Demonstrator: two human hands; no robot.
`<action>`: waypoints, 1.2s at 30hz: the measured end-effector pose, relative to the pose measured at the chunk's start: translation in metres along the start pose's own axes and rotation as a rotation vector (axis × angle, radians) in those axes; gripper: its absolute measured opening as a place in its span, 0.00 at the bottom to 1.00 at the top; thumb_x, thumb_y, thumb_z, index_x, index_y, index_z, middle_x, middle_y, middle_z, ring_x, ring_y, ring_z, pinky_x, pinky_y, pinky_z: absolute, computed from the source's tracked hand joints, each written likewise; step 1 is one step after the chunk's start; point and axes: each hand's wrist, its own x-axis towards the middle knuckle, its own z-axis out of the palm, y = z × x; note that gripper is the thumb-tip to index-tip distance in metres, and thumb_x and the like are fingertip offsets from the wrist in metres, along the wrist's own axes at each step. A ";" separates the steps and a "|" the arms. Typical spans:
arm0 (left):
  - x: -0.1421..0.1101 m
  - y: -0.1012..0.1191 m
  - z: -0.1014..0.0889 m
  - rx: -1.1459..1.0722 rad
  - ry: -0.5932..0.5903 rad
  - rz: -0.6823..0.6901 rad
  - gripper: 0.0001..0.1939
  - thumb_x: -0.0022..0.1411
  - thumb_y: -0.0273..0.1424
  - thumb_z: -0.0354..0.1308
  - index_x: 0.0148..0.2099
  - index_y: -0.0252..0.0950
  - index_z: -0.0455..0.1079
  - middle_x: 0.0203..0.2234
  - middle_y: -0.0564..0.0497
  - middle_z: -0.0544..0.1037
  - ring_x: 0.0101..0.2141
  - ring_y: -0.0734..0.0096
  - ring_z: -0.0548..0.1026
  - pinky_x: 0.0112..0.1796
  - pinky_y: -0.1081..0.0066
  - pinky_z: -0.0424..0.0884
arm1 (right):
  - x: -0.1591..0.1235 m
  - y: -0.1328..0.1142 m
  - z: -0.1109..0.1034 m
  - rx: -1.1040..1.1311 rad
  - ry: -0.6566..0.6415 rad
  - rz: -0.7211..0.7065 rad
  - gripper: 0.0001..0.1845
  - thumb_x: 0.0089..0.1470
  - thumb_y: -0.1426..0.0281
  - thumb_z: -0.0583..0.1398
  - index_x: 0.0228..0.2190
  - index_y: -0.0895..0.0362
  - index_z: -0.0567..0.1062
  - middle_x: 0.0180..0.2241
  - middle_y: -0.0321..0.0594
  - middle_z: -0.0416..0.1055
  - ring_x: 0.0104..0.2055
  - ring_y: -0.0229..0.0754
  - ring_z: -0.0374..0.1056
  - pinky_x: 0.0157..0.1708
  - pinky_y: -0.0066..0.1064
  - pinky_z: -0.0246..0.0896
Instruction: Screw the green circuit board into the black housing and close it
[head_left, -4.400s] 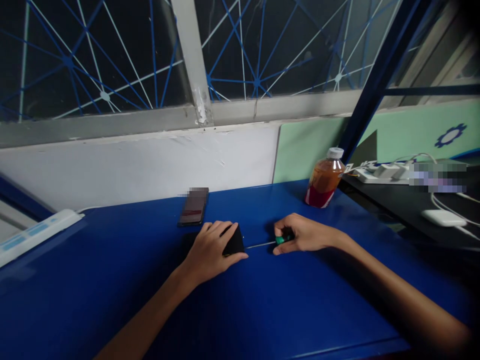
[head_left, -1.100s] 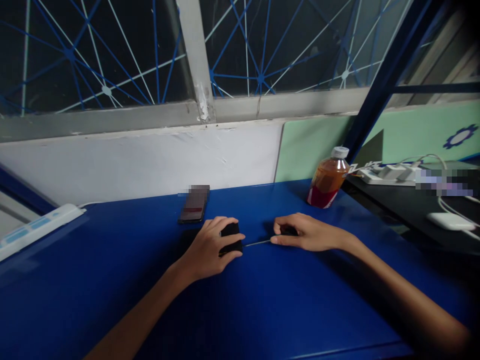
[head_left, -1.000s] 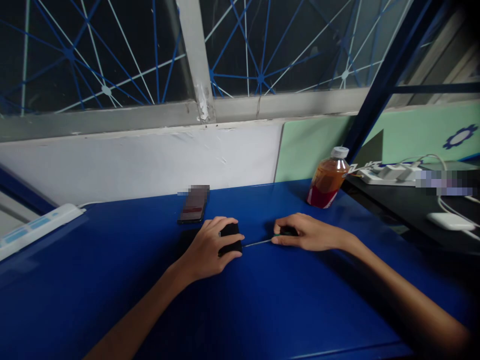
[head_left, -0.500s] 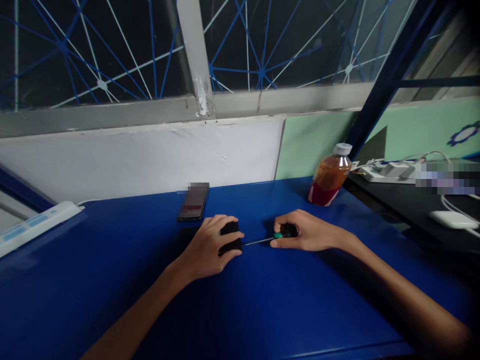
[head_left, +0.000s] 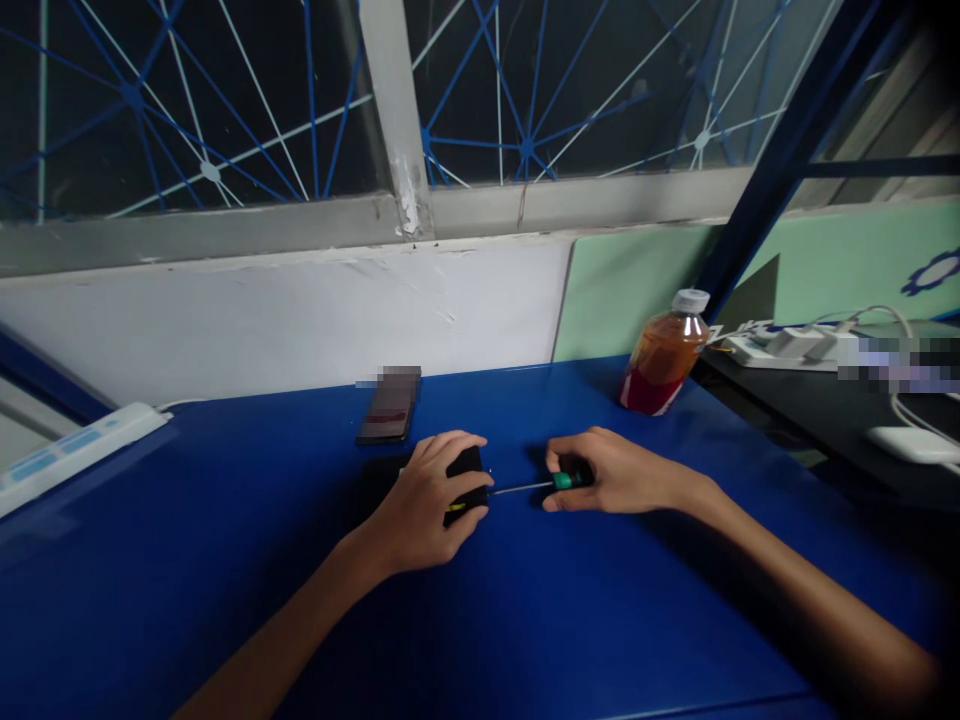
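Note:
My left hand [head_left: 420, 505] is closed over a small black box-shaped object [head_left: 469, 462] on the blue tabletop, its fingers spread across the top and sides. A bit of yellow shows near the thumb; the rest of the object is mostly under my palm. To the right, my right hand [head_left: 619, 472] pinches a screwdriver [head_left: 562, 481] by its green and black handle, fingertips curled around it. The thin metal shaft lies nearly level and points left, its tip at the right-hand side of the black object. Whether the tip sits in a screw cannot be made out.
A dark phone [head_left: 390, 405] lies beyond my left hand. Near the back right edge stands a bottle of orange drink [head_left: 664, 360]. A white power strip [head_left: 82, 455] is at the far left; another power strip [head_left: 795, 348] with plugs and cables sits on the black surface to the right.
The fingers of my right hand have shifted on the handle, showing more of its green part. A yellow mark now shows on the black object. The whole view has moved slightly.

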 end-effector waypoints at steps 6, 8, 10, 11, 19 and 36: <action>0.001 0.003 0.003 -0.001 0.019 0.010 0.11 0.60 0.24 0.51 0.42 0.41 0.71 0.53 0.47 0.66 0.56 0.53 0.60 0.53 0.46 0.57 | -0.001 0.006 -0.001 -0.081 0.080 -0.027 0.18 0.51 0.53 0.60 0.28 0.56 0.72 0.30 0.38 0.69 0.29 0.38 0.62 0.28 0.30 0.51; 0.001 0.005 0.003 0.005 0.024 0.016 0.11 0.60 0.23 0.51 0.41 0.40 0.70 0.52 0.46 0.66 0.56 0.53 0.60 0.53 0.45 0.56 | 0.000 0.008 0.000 -0.106 0.076 -0.033 0.18 0.49 0.53 0.62 0.27 0.56 0.70 0.29 0.37 0.68 0.28 0.38 0.61 0.27 0.29 0.50; 0.001 0.006 0.003 0.009 0.034 0.016 0.11 0.60 0.23 0.50 0.41 0.40 0.70 0.52 0.46 0.66 0.56 0.52 0.60 0.53 0.45 0.56 | 0.001 0.008 0.002 -0.117 0.069 -0.028 0.17 0.48 0.54 0.63 0.27 0.55 0.68 0.26 0.35 0.68 0.27 0.37 0.60 0.26 0.29 0.48; 0.001 0.007 0.003 0.011 0.039 0.016 0.11 0.59 0.23 0.50 0.40 0.40 0.70 0.52 0.46 0.67 0.56 0.52 0.60 0.53 0.45 0.56 | 0.001 0.007 0.003 -0.118 0.062 -0.024 0.17 0.48 0.55 0.63 0.28 0.55 0.67 0.25 0.33 0.67 0.26 0.36 0.60 0.25 0.29 0.48; 0.000 0.007 0.004 0.029 0.021 -0.007 0.10 0.59 0.24 0.51 0.40 0.40 0.70 0.53 0.46 0.66 0.56 0.54 0.59 0.55 0.47 0.52 | -0.001 -0.003 0.000 -0.121 0.072 -0.003 0.17 0.50 0.54 0.61 0.29 0.54 0.67 0.21 0.31 0.65 0.22 0.35 0.58 0.23 0.28 0.44; 0.004 0.006 0.006 -0.153 0.145 -0.131 0.05 0.61 0.30 0.56 0.36 0.42 0.73 0.48 0.51 0.71 0.51 0.58 0.67 0.51 0.49 0.62 | -0.003 0.002 -0.005 -0.078 0.099 -0.010 0.13 0.50 0.59 0.62 0.29 0.55 0.69 0.22 0.33 0.67 0.23 0.35 0.58 0.23 0.29 0.45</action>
